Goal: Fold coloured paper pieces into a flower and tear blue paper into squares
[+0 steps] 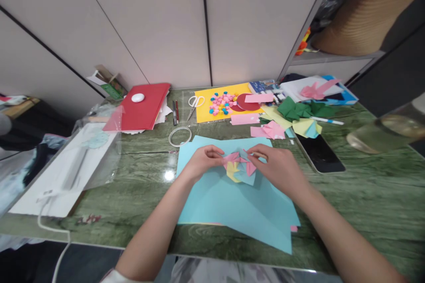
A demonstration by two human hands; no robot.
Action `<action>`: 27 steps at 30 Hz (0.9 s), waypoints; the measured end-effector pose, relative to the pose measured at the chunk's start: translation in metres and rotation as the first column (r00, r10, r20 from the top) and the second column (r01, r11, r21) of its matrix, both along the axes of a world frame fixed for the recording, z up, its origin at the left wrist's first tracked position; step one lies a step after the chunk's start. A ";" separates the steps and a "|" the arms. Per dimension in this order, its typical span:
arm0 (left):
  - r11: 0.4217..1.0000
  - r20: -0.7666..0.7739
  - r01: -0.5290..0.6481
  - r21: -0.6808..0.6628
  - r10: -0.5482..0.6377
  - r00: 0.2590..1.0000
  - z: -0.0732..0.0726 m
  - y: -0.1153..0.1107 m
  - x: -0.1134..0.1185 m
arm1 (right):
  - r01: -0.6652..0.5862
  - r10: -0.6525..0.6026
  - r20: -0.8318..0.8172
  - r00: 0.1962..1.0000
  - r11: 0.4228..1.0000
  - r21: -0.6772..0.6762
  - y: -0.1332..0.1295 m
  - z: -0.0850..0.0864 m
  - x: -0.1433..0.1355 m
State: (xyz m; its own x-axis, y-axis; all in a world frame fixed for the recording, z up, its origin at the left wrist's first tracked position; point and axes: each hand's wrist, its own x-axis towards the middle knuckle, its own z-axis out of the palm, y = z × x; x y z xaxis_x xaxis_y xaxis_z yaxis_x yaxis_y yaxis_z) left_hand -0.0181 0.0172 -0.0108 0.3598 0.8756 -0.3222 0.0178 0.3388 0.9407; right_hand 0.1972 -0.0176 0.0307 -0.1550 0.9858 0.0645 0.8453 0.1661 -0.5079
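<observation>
Between my two hands is a folded paper piece (239, 167) in pink, yellow and light blue, just over light blue paper sheets (229, 205). My left hand (208, 162) pinches its pink left edge, fingers curled together. On the other side, my right hand (277, 166) grips the upper right edge between thumb and fingers. A pink folded paper (274, 130) and pink strips (245, 119) lie just beyond the sheets. Past my right hand are green folded papers (294, 108) and a yellow and blue folded paper (307, 128).
A phone (322, 154) and a clear bottle (387, 132) stand at the right. Scissors (195, 102), a tape roll (179, 136) and yellow paper (203, 115) bearing small coloured balls lie behind. A red folder (142, 108) and a plastic-wrapped white board (63, 177) occupy the left.
</observation>
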 end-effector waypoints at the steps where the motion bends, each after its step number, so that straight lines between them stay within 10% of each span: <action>1: 1.000 -0.003 0.001 0.007 -0.001 1.000 0.000 0.000 0.000 | 0.001 -0.001 0.003 1.000 1.000 -0.003 0.000 0.000 0.000; 27: 1.000 -0.001 -0.014 -0.011 0.014 1.000 0.000 -0.001 0.000 | 0.017 -0.016 0.037 0.999 1.000 -0.024 0.000 0.001 -0.002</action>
State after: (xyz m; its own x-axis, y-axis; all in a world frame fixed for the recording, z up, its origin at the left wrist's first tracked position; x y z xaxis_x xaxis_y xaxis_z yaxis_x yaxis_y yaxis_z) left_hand -0.0183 0.0159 -0.0112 0.3468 0.8773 -0.3318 0.0139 0.3489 0.9370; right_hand 0.1951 -0.0176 0.0317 -0.1405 0.9894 0.0354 0.8661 0.1402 -0.4798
